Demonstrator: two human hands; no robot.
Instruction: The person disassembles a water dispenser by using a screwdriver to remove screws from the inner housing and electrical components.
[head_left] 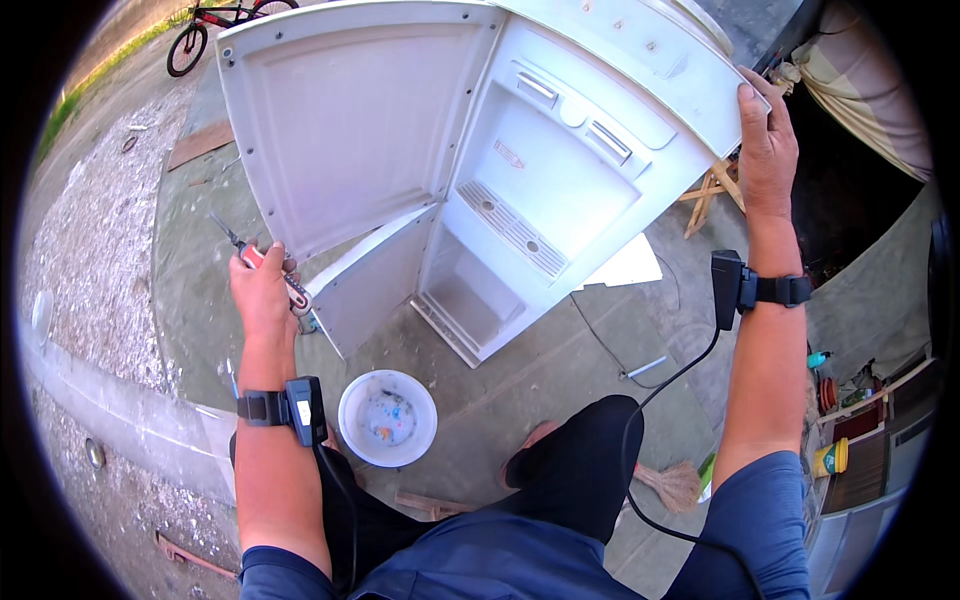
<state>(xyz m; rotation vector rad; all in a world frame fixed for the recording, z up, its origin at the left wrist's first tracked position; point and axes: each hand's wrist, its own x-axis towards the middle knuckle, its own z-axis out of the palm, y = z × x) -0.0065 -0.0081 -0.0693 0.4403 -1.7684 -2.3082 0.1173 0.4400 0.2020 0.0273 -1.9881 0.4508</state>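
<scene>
A white water dispenser (pixel 560 190) stands tilted in front of me, with two dispensing levers and a slotted drip tray (pixel 512 228). Its large upper door panel (pixel 360 120) and smaller lower door (pixel 375 285) are swung out to the left. My left hand (pixel 262 295) is closed around a screwdriver (pixel 298 292) with a red and grey handle, its thin metal tip pointing up and left, close to the upper door's lower corner. At the dispenser's top right corner, my right hand (pixel 768 150) grips the edge, thumb on the near face and fingers largely hidden behind.
A white bucket (pixel 388 418) with small bits inside sits on the floor by my left knee. Right of my legs lies a straw broom (pixel 672 486). A thin cable (pixel 605 345) crosses the floor. Farther off are a bicycle (pixel 190 45) and a yellow tub (pixel 831 458).
</scene>
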